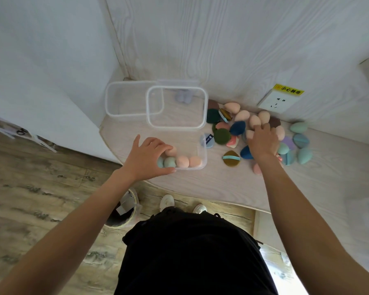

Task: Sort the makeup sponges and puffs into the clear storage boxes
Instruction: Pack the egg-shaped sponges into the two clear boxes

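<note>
A near clear box (203,145) holds two teal sponges (170,161) and two pink sponges (189,161). My left hand (147,157) reaches into its left end, its fingers curled round another pink sponge (172,151). To the right lies a pile of sponges and puffs (222,135) in pink, teal, blue, green and brown. My right hand (263,142) lies on the pile with fingers stretched out, its tips touching pink egg-shaped sponges (255,121). A second clear box (177,125) behind holds lavender sponges (183,96).
A third clear box or lid (115,99) sits in the back corner against the wall. A wall socket (275,102) with a yellow label is just behind the pile. The table's curved front edge (179,191) is near my body; a bin (124,211) stands on the floor.
</note>
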`<state>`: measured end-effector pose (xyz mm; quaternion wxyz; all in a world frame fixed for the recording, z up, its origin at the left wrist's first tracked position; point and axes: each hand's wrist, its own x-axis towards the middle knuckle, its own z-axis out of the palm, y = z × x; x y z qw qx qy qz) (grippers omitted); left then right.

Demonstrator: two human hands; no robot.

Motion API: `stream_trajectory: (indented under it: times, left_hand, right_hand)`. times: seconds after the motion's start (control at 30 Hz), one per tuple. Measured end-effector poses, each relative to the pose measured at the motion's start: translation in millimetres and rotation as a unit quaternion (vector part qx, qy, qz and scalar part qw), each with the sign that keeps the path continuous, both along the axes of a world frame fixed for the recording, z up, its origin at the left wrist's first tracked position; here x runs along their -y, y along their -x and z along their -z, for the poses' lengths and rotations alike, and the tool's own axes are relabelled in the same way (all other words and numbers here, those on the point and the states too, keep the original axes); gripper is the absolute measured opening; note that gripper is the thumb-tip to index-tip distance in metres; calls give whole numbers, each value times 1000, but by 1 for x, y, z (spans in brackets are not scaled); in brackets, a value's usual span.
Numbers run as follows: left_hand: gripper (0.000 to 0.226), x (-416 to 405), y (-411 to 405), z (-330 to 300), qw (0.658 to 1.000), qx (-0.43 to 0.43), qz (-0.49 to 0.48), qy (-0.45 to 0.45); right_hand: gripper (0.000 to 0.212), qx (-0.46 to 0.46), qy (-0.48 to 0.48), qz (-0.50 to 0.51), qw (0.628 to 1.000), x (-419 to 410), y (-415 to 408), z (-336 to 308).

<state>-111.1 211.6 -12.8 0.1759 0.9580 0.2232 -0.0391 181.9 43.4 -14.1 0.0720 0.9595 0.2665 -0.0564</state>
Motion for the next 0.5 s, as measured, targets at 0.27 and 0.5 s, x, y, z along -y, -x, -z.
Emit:
stream_trajectory:
  times: [0.27, 0.5]
  left_hand:
    - [74, 3, 3, 5, 1000, 18, -24, 7]
    - [79, 4, 0, 3, 1000, 6, -19, 12]
  right_hand:
    - [32, -44, -314, 23, 948, -1, 61, -20]
    - [21, -171, -181, -278, 928, -48, 127, -26]
